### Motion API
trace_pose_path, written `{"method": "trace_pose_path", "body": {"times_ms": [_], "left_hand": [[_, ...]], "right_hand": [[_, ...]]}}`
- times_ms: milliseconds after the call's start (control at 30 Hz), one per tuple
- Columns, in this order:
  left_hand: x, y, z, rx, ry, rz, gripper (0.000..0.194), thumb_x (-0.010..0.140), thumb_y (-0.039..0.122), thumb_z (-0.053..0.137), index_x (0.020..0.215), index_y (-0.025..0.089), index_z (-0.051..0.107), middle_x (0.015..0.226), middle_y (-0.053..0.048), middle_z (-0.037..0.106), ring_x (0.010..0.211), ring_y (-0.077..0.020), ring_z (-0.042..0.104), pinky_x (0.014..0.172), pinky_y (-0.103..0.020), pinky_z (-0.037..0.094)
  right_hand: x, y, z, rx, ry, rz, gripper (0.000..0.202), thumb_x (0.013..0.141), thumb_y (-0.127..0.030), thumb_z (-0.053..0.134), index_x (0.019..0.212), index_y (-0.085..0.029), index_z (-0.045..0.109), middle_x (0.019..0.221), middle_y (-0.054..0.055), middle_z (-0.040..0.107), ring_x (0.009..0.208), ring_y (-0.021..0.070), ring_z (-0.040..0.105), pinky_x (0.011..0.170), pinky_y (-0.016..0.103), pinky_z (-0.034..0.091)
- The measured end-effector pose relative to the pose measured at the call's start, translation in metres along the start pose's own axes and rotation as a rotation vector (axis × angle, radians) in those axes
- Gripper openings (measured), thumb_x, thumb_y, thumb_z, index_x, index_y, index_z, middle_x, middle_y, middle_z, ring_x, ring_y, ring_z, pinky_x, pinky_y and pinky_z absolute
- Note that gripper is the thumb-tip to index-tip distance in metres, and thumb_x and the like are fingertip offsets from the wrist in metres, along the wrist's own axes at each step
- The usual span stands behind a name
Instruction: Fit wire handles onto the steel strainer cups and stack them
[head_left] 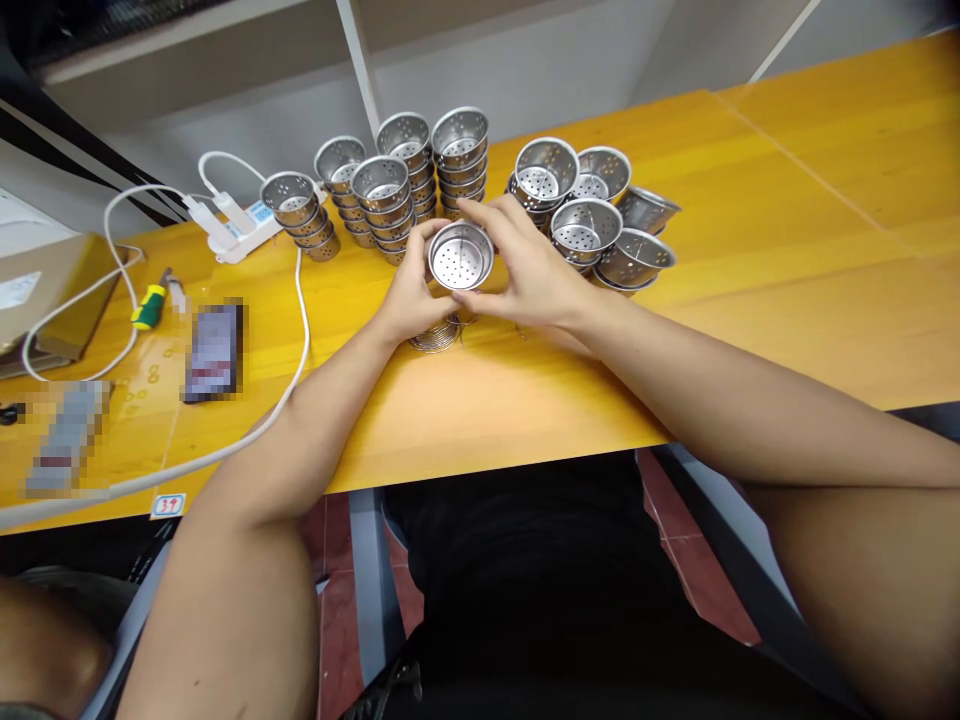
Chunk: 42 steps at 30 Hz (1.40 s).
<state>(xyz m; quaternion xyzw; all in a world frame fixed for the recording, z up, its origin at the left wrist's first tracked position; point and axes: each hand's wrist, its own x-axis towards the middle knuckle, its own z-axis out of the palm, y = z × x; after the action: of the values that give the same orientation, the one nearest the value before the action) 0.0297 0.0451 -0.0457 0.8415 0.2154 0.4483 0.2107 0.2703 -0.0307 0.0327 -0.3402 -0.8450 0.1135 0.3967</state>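
A perforated metal cup (460,258) is held above the table between both hands, its open top facing me. My left hand (411,290) grips its left side, thumb in front and fingers curled behind. From the right, my right hand (525,265) closes on the rim with thumb below and fingers above. A thin wire-like line runs across the inside of the cup. Below my left hand lies a coil of thin wire (436,338), partly hidden by the fingers. Stacks of similar cups (381,190) stand just behind my hands.
More perforated cups (586,230) cluster at the right, some tilted. At the left are a single stack (292,205), a power strip (244,232) with a white cable, a green-yellow screwdriver (150,305), two blurred phone-like objects (214,352) and a cardboard box (67,300).
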Motion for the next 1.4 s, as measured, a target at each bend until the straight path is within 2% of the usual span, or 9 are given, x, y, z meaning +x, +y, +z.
{"method": "trace_pose_path", "body": {"times_ms": [133,300,400,633,800,967,1167,1300,1400], "left_hand": [[-0.002,0.010,-0.005,0.021,-0.049,-0.065,0.115,0.089,0.097,0.075,0.174,0.039,0.023,0.178,-0.018,0.048,0.161,-0.0361,0.065,0.126,-0.057,0.065],[-0.002,0.019,-0.010,0.068,0.012,-0.041,0.087,0.103,0.086,0.066,0.169,0.038,0.035,0.173,-0.016,0.053,0.150,-0.0339,0.069,0.119,-0.053,0.065],[0.000,0.025,-0.011,0.091,0.039,-0.025,0.080,0.106,0.082,0.062,0.167,0.036,0.039,0.166,-0.016,0.057,0.145,-0.0333,0.070,0.115,-0.051,0.065],[0.000,0.021,-0.015,0.171,0.141,-0.023,0.073,0.106,0.082,0.063,0.157,0.032,0.049,0.152,-0.013,0.060,0.141,-0.0329,0.068,0.128,-0.060,0.056],[0.007,0.012,-0.033,0.253,0.424,-0.079,0.064,0.105,0.085,0.063,0.140,0.033,0.052,0.139,-0.010,0.057,0.141,-0.0324,0.061,0.136,-0.063,0.049],[0.017,-0.005,-0.055,0.341,0.690,-0.025,0.088,0.089,0.095,0.075,0.146,0.036,0.044,0.156,-0.012,0.049,0.152,-0.0367,0.053,0.140,-0.067,0.047],[0.009,-0.039,-0.061,0.114,0.530,-0.220,0.105,0.089,0.079,0.092,0.165,0.042,0.030,0.183,-0.012,0.041,0.178,-0.0353,0.041,0.159,-0.065,0.021],[0.004,-0.048,-0.064,0.149,0.475,-0.169,0.111,0.092,0.079,0.088,0.175,0.042,0.024,0.190,-0.013,0.040,0.183,-0.0328,0.040,0.159,-0.061,0.025],[0.003,-0.047,-0.070,0.207,0.501,-0.202,0.109,0.093,0.081,0.086,0.177,0.040,0.029,0.185,-0.013,0.046,0.179,-0.0342,0.046,0.156,-0.060,0.032]], "right_hand": [[0.006,-0.015,-0.041,-0.216,0.130,-0.004,0.093,0.088,-0.059,0.092,0.169,-0.028,0.059,0.156,0.020,0.063,0.151,0.0446,0.060,0.135,0.064,0.053],[0.009,-0.003,-0.110,-0.472,0.431,0.074,0.094,0.082,-0.030,0.093,0.163,0.003,0.060,0.154,0.029,0.059,0.153,0.0369,0.060,0.138,0.046,0.048],[0.009,0.018,-0.131,-0.526,0.383,0.370,0.093,0.074,-0.003,0.095,0.161,0.003,0.063,0.159,0.030,0.057,0.155,0.0338,0.061,0.135,0.043,0.047],[0.004,0.038,-0.128,-0.403,0.178,0.672,0.085,0.087,-0.011,0.102,0.166,-0.010,0.070,0.165,0.026,0.060,0.151,0.0369,0.068,0.135,0.048,0.050],[0.003,0.042,-0.124,-0.402,0.107,0.680,0.083,0.088,-0.015,0.102,0.166,-0.015,0.072,0.162,0.024,0.063,0.143,0.0332,0.070,0.128,0.047,0.051],[0.001,0.040,-0.122,-0.390,0.080,0.701,0.091,0.089,-0.016,0.102,0.172,-0.013,0.066,0.166,0.025,0.059,0.147,0.0316,0.069,0.132,0.043,0.048],[0.003,0.046,-0.123,-0.425,0.353,0.378,0.072,0.088,-0.005,0.092,0.157,-0.006,0.071,0.157,0.029,0.061,0.147,0.0292,0.067,0.128,0.043,0.053],[0.004,0.025,-0.113,-0.442,0.501,-0.116,0.039,0.098,-0.021,0.077,0.137,-0.013,0.081,0.134,0.026,0.074,0.132,0.0319,0.071,0.112,0.050,0.062],[0.005,0.001,-0.093,-0.377,0.416,-0.226,0.026,0.114,-0.038,0.064,0.129,-0.025,0.081,0.130,0.019,0.078,0.129,0.0316,0.074,0.113,0.053,0.062]]}}
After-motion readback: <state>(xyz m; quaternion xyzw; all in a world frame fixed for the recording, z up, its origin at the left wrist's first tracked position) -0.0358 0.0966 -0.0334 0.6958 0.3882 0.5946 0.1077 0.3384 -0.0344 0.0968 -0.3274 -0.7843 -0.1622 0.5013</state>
